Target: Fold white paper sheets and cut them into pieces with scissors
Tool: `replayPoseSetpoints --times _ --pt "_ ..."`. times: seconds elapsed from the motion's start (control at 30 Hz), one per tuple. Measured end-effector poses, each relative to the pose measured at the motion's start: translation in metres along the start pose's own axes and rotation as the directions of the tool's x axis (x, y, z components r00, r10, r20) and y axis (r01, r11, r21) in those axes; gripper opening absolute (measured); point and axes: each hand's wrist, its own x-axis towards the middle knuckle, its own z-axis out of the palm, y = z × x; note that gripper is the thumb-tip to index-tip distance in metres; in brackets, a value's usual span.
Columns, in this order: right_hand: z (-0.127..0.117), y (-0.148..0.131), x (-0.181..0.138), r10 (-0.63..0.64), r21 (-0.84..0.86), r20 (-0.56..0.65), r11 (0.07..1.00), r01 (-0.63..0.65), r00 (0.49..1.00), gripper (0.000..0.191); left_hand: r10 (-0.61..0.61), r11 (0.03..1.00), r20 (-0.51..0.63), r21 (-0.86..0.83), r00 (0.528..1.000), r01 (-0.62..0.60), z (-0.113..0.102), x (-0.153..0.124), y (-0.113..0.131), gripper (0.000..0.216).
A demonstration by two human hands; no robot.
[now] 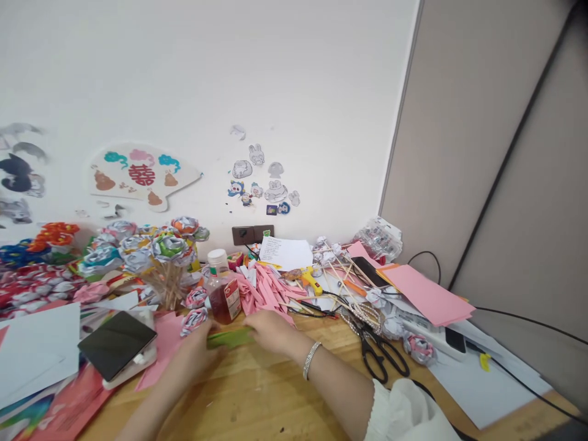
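Observation:
A narrow piece of green paper (231, 338) stretches between my two hands, low over the wooden table. My left hand (202, 346) is at its left end, blurred, with the fingers closed around the edge. The right end is pinched in my right hand (263, 329), whose wrist wears a sparkling bracelet. Just behind the green paper stands a bottle (224, 297) of reddish liquid with a white cap. A heap of pink paper strips (266, 288) lies right behind my right hand.
Black scissors (379, 352) and a yellow glue gun (311, 280) lie to the right among wooden sticks. Pink sheets (432, 294) rest farther right. At left are a dark tablet-like device (118, 344) and several paper flowers (169, 248) on sticks. A wall (298, 92) rises behind.

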Motion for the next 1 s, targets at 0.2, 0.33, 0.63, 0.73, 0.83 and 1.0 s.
replayPoseSetpoints --times 0.2,0.33,0.63,0.73,0.83,1.0 --pt "0.007 0.002 0.000 0.035 0.034 -0.009 0.999 -0.035 0.999 0.018 -0.155 0.885 -0.161 -0.462 0.975 0.064 0.025 0.009 -0.003 0.032" --pt "0.011 0.001 0.000 0.046 0.087 -0.033 0.995 -0.043 0.998 0.021 -0.215 0.810 -0.225 -0.585 0.950 0.045 0.037 0.010 -0.003 0.027" --pt "0.014 -0.009 -0.005 0.104 0.234 -0.050 0.968 -0.090 0.993 0.020 -0.255 0.816 -0.347 -0.578 0.903 0.008 0.046 0.010 -0.011 0.033" --pt "0.015 -0.012 -0.007 0.155 0.286 -0.029 0.948 -0.141 0.987 0.020 -0.227 0.854 -0.352 -0.519 0.908 0.012 0.045 0.009 -0.010 0.035" --pt "0.018 -0.014 -0.005 0.211 0.360 -0.006 0.912 -0.194 0.977 0.026 -0.156 0.896 -0.359 -0.444 0.920 -0.022 0.035 0.004 -0.003 0.034" --pt "0.024 -0.022 -0.005 0.223 0.374 0.016 0.903 -0.213 0.975 0.027 0.170 0.985 -0.306 0.094 0.937 -0.148 0.026 -0.001 -0.001 0.024"
